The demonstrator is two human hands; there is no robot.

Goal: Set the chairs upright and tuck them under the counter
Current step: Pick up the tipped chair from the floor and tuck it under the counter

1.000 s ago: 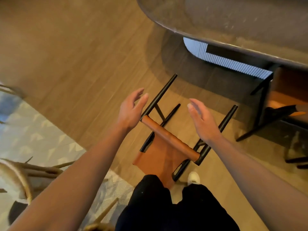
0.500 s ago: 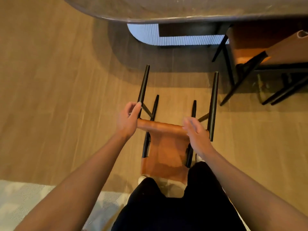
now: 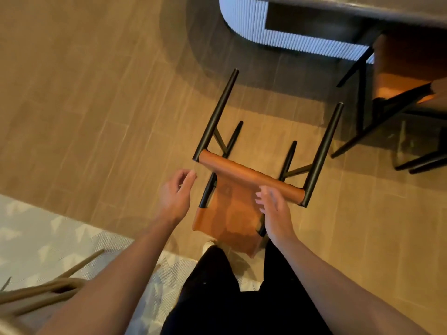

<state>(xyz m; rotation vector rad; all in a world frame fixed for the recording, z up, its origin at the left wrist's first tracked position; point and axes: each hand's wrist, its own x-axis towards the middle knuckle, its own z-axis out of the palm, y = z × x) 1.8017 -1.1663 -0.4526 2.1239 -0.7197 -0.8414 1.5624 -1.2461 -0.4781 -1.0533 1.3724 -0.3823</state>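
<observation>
Both hands hold nothing: the left hand [image 3: 175,198] hovers, fingers loose, just left of the chair [image 3: 251,180], the right hand [image 3: 275,210] over its leather roll. Short of the worktop [image 3: 362,8], the chair may tip if unbalanced.

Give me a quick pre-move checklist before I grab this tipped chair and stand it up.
1. Left hand free to grip: ok, open, beside the chair and apart from it.
2. Right hand free to grip: ok, open over the chair's leather; contact cannot tell.
3. Tipped chair position: not ok, it lies on the floor with its black legs pointing toward the counter.
4. Floor between chair and counter: ok, bare wood shows there.
5. Neighbouring chair at right: ok, already under the counter, apart from the tipped one.
6. Feet clear of the frame: cannot tell, the chair's lower edge sits close to the person's legs.
</observation>
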